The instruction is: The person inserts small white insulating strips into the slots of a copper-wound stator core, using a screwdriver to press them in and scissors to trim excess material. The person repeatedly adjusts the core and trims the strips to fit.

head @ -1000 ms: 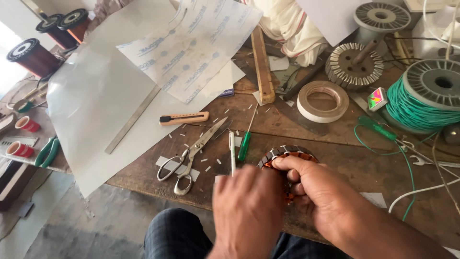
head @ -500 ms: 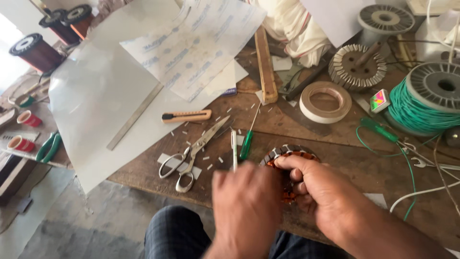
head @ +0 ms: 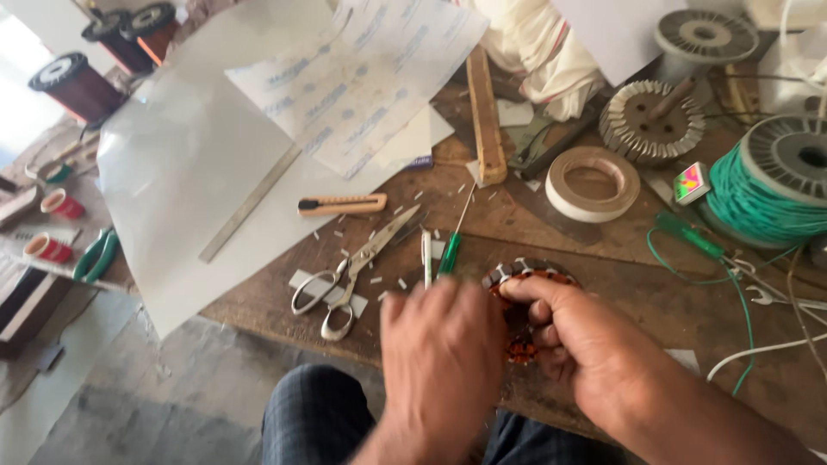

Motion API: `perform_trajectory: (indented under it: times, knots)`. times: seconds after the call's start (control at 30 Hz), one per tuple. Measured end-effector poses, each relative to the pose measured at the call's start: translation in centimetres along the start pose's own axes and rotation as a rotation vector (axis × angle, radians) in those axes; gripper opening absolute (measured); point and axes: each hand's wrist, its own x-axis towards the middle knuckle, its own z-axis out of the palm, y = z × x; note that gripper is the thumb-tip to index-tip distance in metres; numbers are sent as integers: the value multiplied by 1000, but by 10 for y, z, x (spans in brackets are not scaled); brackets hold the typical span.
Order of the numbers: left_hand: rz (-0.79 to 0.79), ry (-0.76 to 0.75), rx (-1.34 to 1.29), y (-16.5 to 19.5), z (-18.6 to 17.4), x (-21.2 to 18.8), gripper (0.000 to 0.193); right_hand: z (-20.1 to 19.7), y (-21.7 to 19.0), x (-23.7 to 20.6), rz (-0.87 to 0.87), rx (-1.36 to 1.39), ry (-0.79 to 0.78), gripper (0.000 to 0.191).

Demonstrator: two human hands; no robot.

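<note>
- Head cam looks down on a cluttered wooden workbench (head: 603,258), person seated at its near edge.
- Right hand (head: 594,344): fingers curled round a copper-wound stator (head: 517,284) at the bench front, thumb over its rim, gripping it.
- Left hand (head: 444,362): blurred, back to camera, just beside the stator; fingers hidden, can't tell if spread or pinching anything.
- Just beyond the hands: green-handled screwdriver (head: 450,254) w/ a white pen-like tool (head: 425,258) beside it.
- Scissors (head: 349,271) lie open, further left; orange utility knife (head: 342,205) on a big white sheet (head: 172,172).
- Tape roll (head: 593,182) & green wire spool (head: 767,189) sit further back, right side.
</note>
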Motion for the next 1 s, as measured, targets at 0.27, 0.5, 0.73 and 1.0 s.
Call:
perform_trajectory:
  times: [0.27, 0.5, 0.73, 1.0]
  knots:
    - [49, -46, 13, 0, -2, -3, 10, 1, -2, 0, 43, 14, -41, 17]
    - [-48, -44, 18, 3, -7, 2, 14, -3, 0, 4, 23, 39, -69, 17]
    - [-48, -62, -28, -3, -2, -7, 12, -2, 1, 6, 43, 23, -53, 22]
    - [-278, -121, -317, -30, -3, -69, 12, -5, -1, 0, 13, 58, -49, 17]
